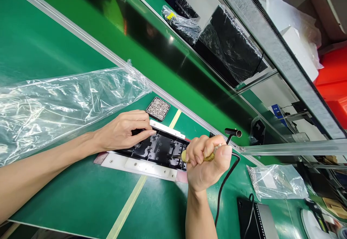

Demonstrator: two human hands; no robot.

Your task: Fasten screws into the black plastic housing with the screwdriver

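A: Camera position?
B: Head-worn, facing forward and down onto the green bench (157, 203).
A: Range?
B: Close; left hand (126, 129) and right hand (206, 161) sit near centre, shelf frame (282, 55) slanting across the upper right.

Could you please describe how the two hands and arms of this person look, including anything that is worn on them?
The ungloved left hand and ungloved right hand are both bare, with no ring visible. The left forearm and right forearm show no sleeve, watch or bracelet within the picture, and no clear markings.
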